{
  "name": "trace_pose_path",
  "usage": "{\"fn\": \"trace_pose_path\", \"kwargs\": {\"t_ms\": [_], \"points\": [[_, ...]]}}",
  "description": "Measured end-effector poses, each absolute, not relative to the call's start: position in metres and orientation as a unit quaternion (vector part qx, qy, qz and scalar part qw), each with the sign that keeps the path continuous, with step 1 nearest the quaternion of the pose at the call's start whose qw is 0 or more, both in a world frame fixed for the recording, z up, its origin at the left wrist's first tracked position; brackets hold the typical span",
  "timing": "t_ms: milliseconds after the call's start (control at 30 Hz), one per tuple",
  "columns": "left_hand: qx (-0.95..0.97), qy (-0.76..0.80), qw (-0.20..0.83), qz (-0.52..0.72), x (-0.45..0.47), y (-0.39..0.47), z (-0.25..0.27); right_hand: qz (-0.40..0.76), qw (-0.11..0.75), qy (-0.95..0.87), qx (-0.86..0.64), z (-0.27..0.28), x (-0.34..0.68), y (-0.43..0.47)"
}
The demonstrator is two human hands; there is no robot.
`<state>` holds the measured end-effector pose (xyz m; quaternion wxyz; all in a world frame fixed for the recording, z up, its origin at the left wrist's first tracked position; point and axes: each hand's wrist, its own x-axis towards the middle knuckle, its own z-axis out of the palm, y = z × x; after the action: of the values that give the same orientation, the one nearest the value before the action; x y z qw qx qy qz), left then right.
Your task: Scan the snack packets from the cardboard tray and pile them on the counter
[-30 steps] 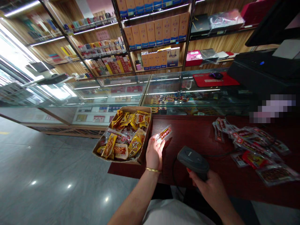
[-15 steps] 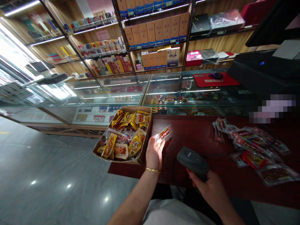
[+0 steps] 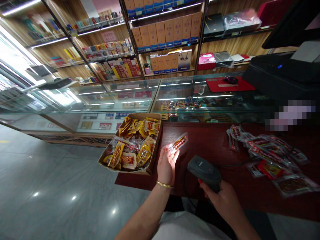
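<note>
Between the fingers of my left hand is a small clear snack packet with a red label, held above the dark red table. A bright light falls on the packet's lower end and my fingertips. My right hand grips a dark grey barcode scanner, its head pointing toward the packet. Left of my left hand, a cardboard box holds several yellow and clear snack packets. A loose pile of snack packets lies on the table to the right.
A glass display counter runs behind the table. On it are a red mouse pad with a mouse, and a dark monitor rises at the right. Shelves with orange-brown boxes stand behind. The scanner's cable crosses the table.
My left hand and the packet have moved slightly to the right, toward the scanner. The scanner in my right hand has shifted a little to the left.
</note>
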<state>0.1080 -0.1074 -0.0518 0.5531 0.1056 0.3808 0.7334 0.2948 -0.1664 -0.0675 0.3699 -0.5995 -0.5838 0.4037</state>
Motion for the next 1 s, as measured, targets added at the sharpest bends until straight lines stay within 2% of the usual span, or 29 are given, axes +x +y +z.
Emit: {"fn": "trace_pose_path", "kwargs": {"t_ms": [733,833,1000], "points": [[0.115,0.387,0.612,0.68,0.117,-0.101,-0.06,0.412,0.399,-0.553,-0.604,-0.064,0.3,-0.167],[0.126,0.402,0.637,0.645,0.122,-0.082,-0.064,0.413,0.415,-0.515,-0.626,-0.066,0.305,-0.169],[0.175,0.44,0.71,0.521,0.163,-0.042,-0.071,0.406,0.452,-0.455,-0.651,-0.071,0.317,-0.176]]}}
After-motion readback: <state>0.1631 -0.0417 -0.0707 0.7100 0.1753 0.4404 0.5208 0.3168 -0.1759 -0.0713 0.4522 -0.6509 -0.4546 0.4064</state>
